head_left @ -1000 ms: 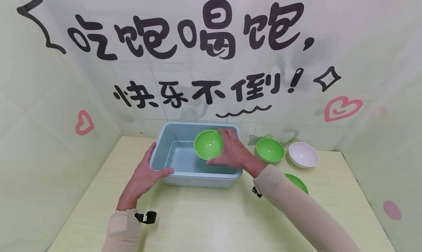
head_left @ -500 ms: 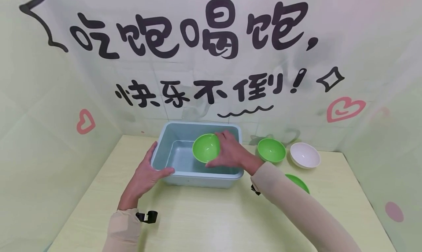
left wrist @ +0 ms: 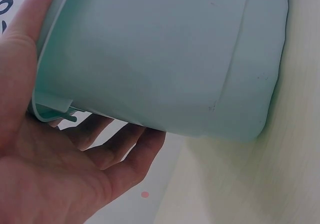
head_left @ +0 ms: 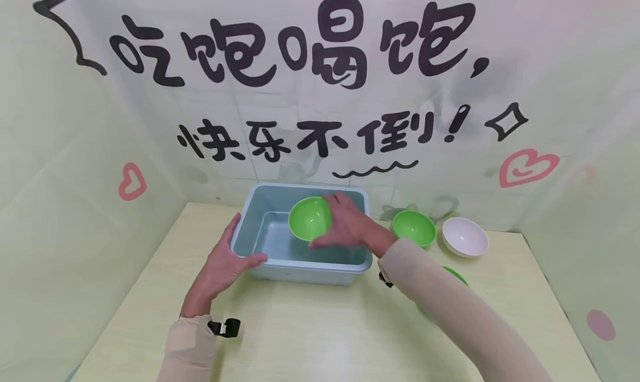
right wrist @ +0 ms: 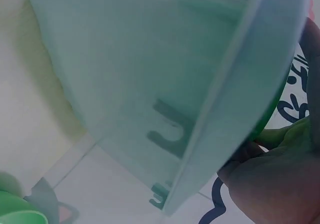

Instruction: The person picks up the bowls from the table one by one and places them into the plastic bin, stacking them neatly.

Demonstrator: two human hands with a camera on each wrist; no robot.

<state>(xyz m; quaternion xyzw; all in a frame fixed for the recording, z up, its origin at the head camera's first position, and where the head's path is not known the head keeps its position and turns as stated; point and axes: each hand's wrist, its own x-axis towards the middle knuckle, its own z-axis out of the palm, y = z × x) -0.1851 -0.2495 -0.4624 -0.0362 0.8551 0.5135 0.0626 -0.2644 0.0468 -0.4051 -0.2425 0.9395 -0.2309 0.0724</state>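
Head view: the right hand (head_left: 345, 221) pinches 1 green bowl (head_left: 304, 219) over 1 basin (head_left: 305, 274), slightly farther left than 0.5 s ago; the left hand (head_left: 225, 262) grips the basin's near-left corner. Rightward on the surface (head_left: 310, 332): 1 back green bowl (head_left: 414, 229), 1 white bowl (head_left: 465, 236), 1 front green bowl (head_left: 456, 274), now mostly hidden by the right sleeve (head_left: 450, 310).

Left wrist: fingers spread along the basin's side. Right wrist: the basin wall blocks most of the held bowl.
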